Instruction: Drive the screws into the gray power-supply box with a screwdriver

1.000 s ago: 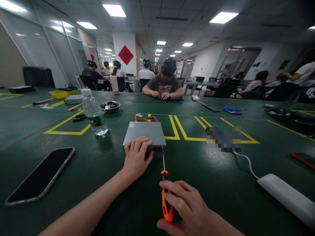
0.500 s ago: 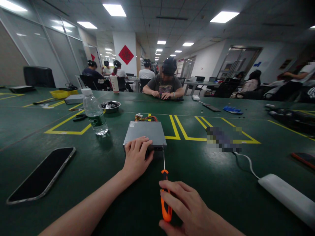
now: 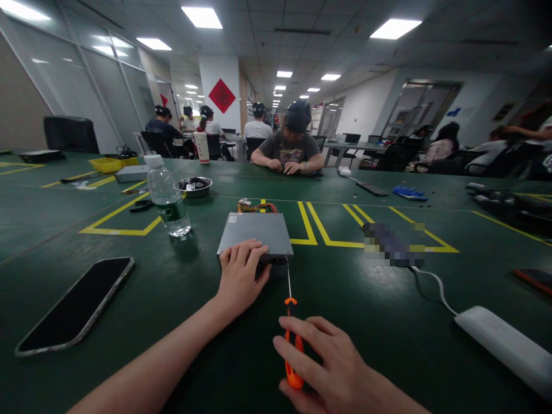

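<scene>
A grey metal computer power supply [image 3: 257,231] lies flat on the green table, its bundle of coloured cables [image 3: 259,207] at the far side. My left hand [image 3: 241,270] is wrapped over its near left edge, fingers on the top and thumb at the near face. In my right hand [image 3: 323,362] is a screwdriver [image 3: 295,368] with an orange and black handle, held between fingers and thumb. Its thin shaft points away from me, and the tip meets the near face close to the right corner. A screw at the tip is too small to make out.
Left of the power supply stands a water bottle [image 3: 168,198], with a metal bowl [image 3: 195,185] of small parts behind it. A phone [image 3: 77,305] lies at the near left. On the right are a white power strip [image 3: 504,345] and its cable. A person [image 3: 288,144] sits opposite.
The fingers of my right hand have shifted slightly around the screwdriver's handle, and the handle appears turned a little. The power supply and my left hand stay in place.
</scene>
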Demonstrator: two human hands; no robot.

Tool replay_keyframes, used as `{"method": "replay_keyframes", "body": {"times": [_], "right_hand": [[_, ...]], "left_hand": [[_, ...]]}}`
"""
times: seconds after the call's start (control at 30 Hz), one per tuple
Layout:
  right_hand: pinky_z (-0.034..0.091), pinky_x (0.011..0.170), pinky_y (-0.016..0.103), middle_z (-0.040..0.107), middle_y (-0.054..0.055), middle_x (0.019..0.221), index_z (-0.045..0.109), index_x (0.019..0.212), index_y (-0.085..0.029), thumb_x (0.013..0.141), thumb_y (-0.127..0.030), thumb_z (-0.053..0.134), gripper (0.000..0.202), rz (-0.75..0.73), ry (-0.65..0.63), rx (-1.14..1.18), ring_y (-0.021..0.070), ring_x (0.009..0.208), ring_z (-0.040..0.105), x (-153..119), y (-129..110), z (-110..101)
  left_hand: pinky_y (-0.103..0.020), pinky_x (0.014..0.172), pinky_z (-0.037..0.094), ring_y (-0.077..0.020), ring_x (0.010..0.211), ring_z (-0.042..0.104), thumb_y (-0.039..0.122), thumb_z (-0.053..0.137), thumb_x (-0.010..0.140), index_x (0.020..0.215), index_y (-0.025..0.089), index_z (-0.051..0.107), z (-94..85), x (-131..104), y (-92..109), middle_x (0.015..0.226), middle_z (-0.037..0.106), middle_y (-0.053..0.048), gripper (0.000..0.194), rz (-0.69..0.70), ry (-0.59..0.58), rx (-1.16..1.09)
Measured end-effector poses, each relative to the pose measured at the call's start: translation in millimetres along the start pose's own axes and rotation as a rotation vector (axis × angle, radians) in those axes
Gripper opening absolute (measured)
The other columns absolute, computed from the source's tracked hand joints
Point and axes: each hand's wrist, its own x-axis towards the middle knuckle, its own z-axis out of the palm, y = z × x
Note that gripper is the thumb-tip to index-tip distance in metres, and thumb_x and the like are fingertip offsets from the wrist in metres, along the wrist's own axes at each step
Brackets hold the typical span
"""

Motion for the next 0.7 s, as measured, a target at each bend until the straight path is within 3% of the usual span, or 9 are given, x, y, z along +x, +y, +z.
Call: {"method": "replay_keyframes", "body": {"times": [0.23,0.37,0.7], "right_hand": [[0.053,0.074,0.03,0.067,0.017,0.096,0.05,0.106,-0.007,0.093,-0.033,0.043,0.029,-0.036,0.092,-0.006,0.0191,0.091,0.065,-9.6,4.9,4.8],[0.052,0.077,0.029,0.067,0.016,0.095,0.047,0.106,-0.008,0.094,-0.033,0.042,0.029,-0.111,0.07,0.055,0.0181,0.091,0.065,-7.5,4.8,6.2],[0.054,0.071,0.032,0.066,0.016,0.098,0.046,0.106,-0.01,0.095,-0.033,0.036,0.028,-0.056,0.04,0.11,0.0199,0.084,0.066,1.5,4.0,14.3]], "left_hand": [[-0.041,0.089,0.028,-0.0235,0.11,0.05,0.026,0.056,0.08,0.107,0.024,0.051,0.6,0.3,-0.3,0.114,0.058,-0.007,0.028,0.002,0.011,-0.004],[-0.041,0.088,0.029,-0.0234,0.109,0.05,0.025,0.056,0.079,0.107,0.024,0.051,1.2,0.6,-0.7,0.113,0.059,-0.007,0.029,0.01,0.017,-0.008],[-0.04,0.089,0.028,-0.0227,0.109,0.051,0.024,0.057,0.079,0.107,0.024,0.052,0.0,0.5,0.2,0.113,0.059,-0.006,0.029,0.003,0.021,-0.015]]}}
